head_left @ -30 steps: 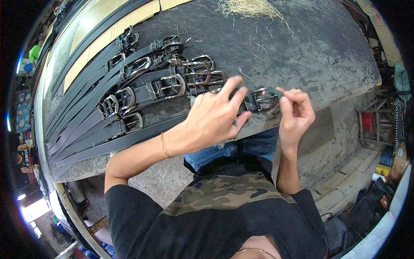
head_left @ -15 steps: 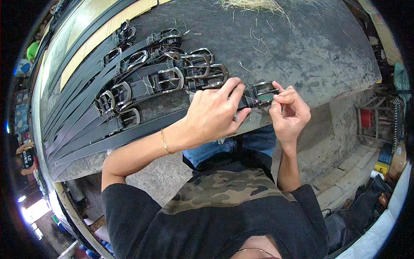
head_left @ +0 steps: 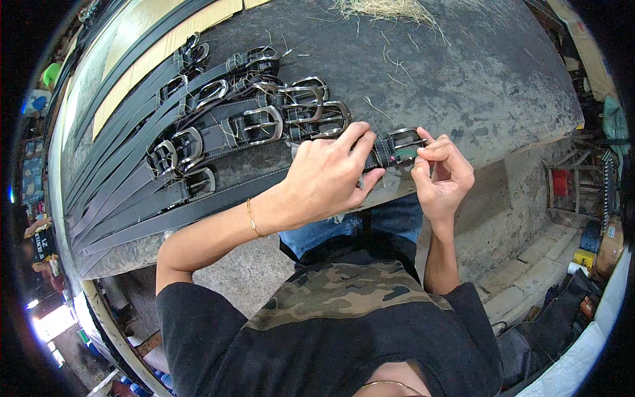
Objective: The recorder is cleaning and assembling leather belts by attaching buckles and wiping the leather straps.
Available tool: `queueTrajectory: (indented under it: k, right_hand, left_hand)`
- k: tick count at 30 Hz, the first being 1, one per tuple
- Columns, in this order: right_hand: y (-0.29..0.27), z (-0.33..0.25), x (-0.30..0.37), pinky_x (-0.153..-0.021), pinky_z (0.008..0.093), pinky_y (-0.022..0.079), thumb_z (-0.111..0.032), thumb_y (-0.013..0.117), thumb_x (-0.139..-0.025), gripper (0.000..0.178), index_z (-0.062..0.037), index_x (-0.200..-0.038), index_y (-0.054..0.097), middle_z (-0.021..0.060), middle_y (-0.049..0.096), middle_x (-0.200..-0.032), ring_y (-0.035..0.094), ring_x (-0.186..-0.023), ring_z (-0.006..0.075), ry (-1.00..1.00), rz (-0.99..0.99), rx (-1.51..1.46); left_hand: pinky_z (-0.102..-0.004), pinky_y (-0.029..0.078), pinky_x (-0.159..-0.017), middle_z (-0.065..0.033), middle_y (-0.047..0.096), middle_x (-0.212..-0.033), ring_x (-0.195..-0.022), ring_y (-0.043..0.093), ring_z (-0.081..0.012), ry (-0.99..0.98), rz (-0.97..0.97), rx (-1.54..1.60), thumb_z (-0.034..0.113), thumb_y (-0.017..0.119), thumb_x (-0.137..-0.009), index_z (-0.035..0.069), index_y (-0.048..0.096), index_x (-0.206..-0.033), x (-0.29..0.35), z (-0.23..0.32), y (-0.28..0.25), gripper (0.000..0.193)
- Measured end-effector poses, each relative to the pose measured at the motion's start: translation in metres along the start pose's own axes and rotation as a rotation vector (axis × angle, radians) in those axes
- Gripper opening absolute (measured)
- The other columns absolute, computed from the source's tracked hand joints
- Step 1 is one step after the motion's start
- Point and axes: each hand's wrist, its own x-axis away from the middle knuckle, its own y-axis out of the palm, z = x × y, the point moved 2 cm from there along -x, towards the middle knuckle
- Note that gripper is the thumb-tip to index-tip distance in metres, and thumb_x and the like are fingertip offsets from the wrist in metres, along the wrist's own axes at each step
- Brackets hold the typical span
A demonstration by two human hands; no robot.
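Note:
A black leather belt (head_left: pixel 254 183) with pale edge stitching lies across the near edge of the worktable, its silver buckle (head_left: pixel 405 137) at the right end. My left hand (head_left: pixel 329 173) spans the strap just left of that buckle, fingers on the far side and thumb on the near side. Bent fingers of my right hand (head_left: pixel 444 173) pinch at the buckle's outer end. Something green (head_left: pixel 405 153) shows inside the buckle frame; what it is I cannot make out. Part of the strap is hidden under my left hand.
Several black belts (head_left: pixel 126 159) fan out on the left, with their buckles (head_left: pixel 262 124) bunched beside my left hand. Straw-coloured thread ends (head_left: pixel 390 10) are heaped at the table's far side. A person (head_left: pixel 41 241) is at the far left. The table's near edge (head_left: pixel 516 147) runs beyond my right hand.
My right hand has shifted very slightly left at the buckle, and the buckle has tilted a little. The left hand stays almost in place.

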Motion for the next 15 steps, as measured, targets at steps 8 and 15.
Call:
queueTrajectory:
  k: [8,15]
  right_hand:
    - [-0.005,0.002,-0.009,-0.086,0.0335,0.056,0.007,0.060,-0.090,0.013,0.0067,-0.103,0.063,0.0094,0.063,-0.098,0.064,-0.089,0.0159,0.300,0.272,-0.278]
    - [0.013,-0.002,-0.037,-0.079,0.0246,0.053,0.003,0.063,-0.091,0.014,0.0057,-0.105,0.067,0.0054,0.066,-0.092,0.066,-0.085,0.0127,0.363,0.172,-0.288]
  left_hand:
    - [-0.0343,0.055,-0.053,-0.0104,0.059,-0.102,-0.067,0.068,-0.0217,0.163,0.042,0.056,0.001,0.070,-0.074,0.006,0.067,-0.108,0.002,-0.005,-0.004,0.035]
    - [-0.0305,0.051,-0.049,-0.0069,0.051,-0.089,-0.069,0.062,-0.0168,0.368,0.086,-0.085,0.008,0.066,-0.074,0.001,0.063,-0.102,0.009,-0.006,0.002,0.029]
